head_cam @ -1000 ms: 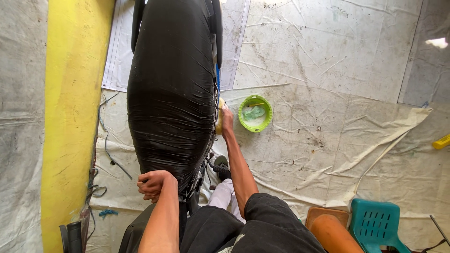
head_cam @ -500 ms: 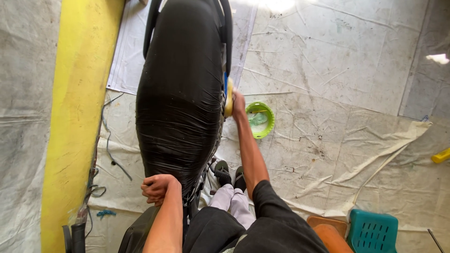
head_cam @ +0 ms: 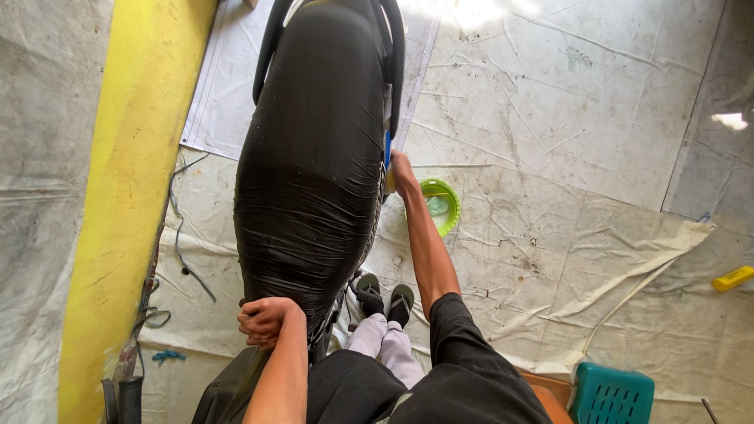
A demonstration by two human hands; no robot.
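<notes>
A long black motorcycle seat [head_cam: 310, 157], wrapped in shiny black plastic film, runs away from me in the head view. My left hand [head_cam: 265, 320] is closed around the near edge of the seat's film. My right hand [head_cam: 400, 171] reaches along the seat's right side and presses a yellow sponge [head_cam: 390, 180] against it. Just right of that hand a green bowl [head_cam: 448, 206] sits on the floor.
A yellow board [head_cam: 129, 196] lies along the left. White tarpaulin [head_cam: 565, 118] covers the floor. A teal plastic stool [head_cam: 613, 395] stands at the lower right, and a yellow object [head_cam: 732, 278] lies at the right edge. Loose cables [head_cam: 184, 259] trail beside the seat. My feet [head_cam: 385, 300] rest below it.
My right hand with the sponge has slid farther up the seat's right side, away from me. My left hand has stayed on the near edge.
</notes>
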